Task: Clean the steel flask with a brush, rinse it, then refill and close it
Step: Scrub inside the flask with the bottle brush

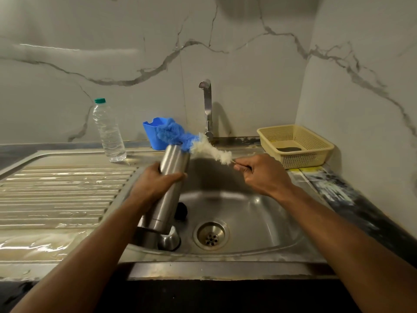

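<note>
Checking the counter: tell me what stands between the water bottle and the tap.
Head view: a blue plastic holder stands between the water bottle and the tap.

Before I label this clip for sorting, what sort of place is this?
Most likely a home kitchen sink area: a steel sink with a ribbed drainboard, a tap against a marble-look wall, and a plastic basket on the counter.

The steel flask (168, 188) is tilting, open mouth up and away, its brushed body sitting in the left hand's (155, 179) grip. The brush (191, 143), fluffy blue at the tip and white nearer the right hand (259, 175), is lying across the flask's mouth, bristles outside.
</note>
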